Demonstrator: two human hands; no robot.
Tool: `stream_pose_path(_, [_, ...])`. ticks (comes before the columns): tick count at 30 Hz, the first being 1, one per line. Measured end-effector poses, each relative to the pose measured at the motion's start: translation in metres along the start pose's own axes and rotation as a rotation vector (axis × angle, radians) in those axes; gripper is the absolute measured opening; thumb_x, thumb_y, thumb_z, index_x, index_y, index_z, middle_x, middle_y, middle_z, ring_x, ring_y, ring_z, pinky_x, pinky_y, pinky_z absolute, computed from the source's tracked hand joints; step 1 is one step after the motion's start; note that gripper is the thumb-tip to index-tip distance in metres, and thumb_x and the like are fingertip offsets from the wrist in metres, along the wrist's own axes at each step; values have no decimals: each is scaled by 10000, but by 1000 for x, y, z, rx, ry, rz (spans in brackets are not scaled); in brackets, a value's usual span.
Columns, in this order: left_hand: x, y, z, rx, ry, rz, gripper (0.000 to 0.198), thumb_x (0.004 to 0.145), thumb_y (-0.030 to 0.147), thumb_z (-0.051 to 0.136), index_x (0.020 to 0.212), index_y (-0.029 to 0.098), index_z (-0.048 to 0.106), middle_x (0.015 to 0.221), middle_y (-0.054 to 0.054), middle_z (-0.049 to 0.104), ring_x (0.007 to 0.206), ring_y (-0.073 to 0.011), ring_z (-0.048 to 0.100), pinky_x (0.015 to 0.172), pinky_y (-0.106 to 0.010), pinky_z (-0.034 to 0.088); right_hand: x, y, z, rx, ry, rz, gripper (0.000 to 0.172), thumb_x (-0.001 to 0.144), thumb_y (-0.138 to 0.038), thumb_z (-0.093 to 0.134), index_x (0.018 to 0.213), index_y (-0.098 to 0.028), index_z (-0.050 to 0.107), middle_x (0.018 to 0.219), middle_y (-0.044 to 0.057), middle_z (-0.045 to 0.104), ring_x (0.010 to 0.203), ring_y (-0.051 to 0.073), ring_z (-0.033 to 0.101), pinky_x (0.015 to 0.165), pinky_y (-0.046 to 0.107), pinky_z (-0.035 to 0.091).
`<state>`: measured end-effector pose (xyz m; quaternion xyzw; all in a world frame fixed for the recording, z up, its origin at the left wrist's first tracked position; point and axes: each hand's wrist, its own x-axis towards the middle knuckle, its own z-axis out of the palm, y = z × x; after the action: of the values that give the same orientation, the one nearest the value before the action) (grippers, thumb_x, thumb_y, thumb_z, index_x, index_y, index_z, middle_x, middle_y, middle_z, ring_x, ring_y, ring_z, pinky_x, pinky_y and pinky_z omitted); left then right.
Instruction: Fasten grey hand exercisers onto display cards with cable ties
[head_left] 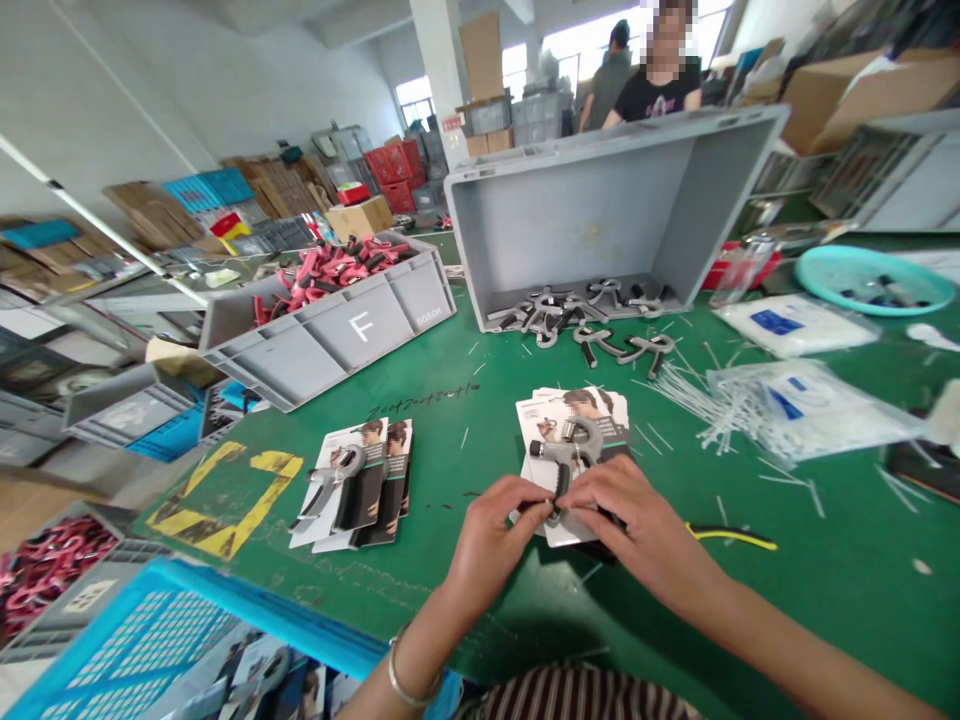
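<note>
My left hand (pixel 501 525) and my right hand (pixel 628 520) meet over a grey hand gripper (pixel 571 448) lying on a stack of printed backing cards (pixel 574 420) on the green table (pixel 450 420). Both hands pinch at the gripper's black handle end, fingers closed. A second pile of cards with a fitted hand gripper (pixel 358 482) lies to the left. Loose grey grippers (pixel 592 325) spill from a tipped grey bin (pixel 600 200). White cable ties (pixel 694 395) lie scattered at the right.
A grey crate of red and black grippers (pixel 334 300) stands at the left. A blue basket (pixel 187 640) is near me. Yellow-handled cutters (pixel 731 538), plastic bags (pixel 810 405) and a teal bowl (pixel 870 280) lie right. Two people stand behind the bin.
</note>
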<state>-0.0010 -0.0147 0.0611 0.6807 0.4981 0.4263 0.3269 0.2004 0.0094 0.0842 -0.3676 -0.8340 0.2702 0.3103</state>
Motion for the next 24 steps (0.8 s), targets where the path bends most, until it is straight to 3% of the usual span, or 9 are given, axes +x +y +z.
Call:
stream_pose_path(5, [7, 0, 5, 0, -32, -5, 99, 898, 188, 642, 933, 211, 732, 910, -24, 720, 867, -159, 647, 828, -261, 492, -1, 7, 1, -79, 83, 134, 49, 952, -239, 588, 967, -221, 631, 921, 53, 653, 923, 248, 539, 824, 404, 425])
stream_pose_path(10, [11, -2, 6, -13, -37, -50, 95, 897, 223, 648, 933, 218, 736, 899, -22, 718, 843, -162, 649, 812, -265, 495, 1, 13, -12, -203, -16, 1, 114, 974, -267, 558, 900, -220, 630, 871, 42, 664, 877, 242, 519, 817, 413, 379])
stream_pose_path(24, [15, 2, 3, -14, -82, -34, 97, 898, 215, 643, 919, 213, 738, 904, -24, 724, 854, -160, 652, 812, -257, 490, 1, 13, -17, -333, -73, -35, 190, 991, -292, 511, 902, -209, 656, 876, 69, 658, 901, 253, 520, 817, 408, 360])
